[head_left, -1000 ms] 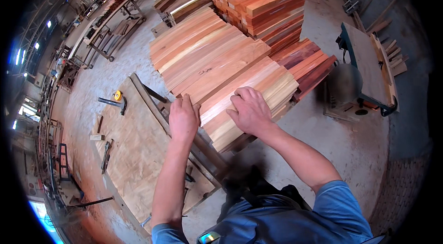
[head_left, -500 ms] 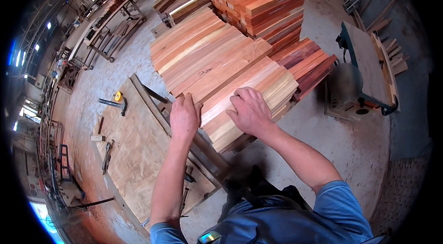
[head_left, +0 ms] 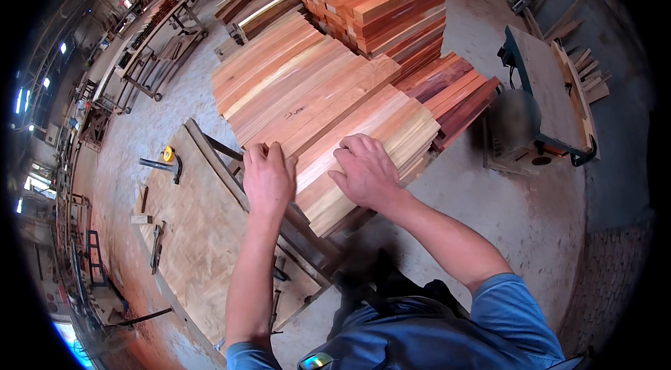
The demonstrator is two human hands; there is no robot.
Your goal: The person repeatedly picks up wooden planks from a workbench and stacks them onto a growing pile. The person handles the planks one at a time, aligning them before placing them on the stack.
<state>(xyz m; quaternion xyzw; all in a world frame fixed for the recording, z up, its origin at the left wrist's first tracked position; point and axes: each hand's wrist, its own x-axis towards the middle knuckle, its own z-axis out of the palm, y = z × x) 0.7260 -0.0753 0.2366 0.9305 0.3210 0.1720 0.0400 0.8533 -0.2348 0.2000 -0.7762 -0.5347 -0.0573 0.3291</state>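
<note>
A layer of reddish and pale wooden planks point(head_left: 300, 76) lies side by side in front of me. My left hand point(head_left: 269, 178) is at the near left ends of the planks, its fingers curled down over a plank end. My right hand point(head_left: 367, 171) rests on top of the nearest planks, fingers bent and thumb tucked in toward them, against a pale plank point(head_left: 381, 153). The fingertips of the left hand are partly hidden. One reddish plank point(head_left: 314, 108) beside the hands bears a dark scribbled mark, and its far right end sticks out past its neighbour.
A plywood-topped bench point(head_left: 199, 230) at left carries a hammer point(head_left: 175, 168), a yellow tape measure point(head_left: 168, 154) and other tools. Behind the planks rises a tall stack of red lumber point(head_left: 391, 3). A machine with a flat table point(head_left: 549, 83) stands at right.
The whole scene has shifted slightly left in my view. Both hands keep nearly the same places on the planks.
</note>
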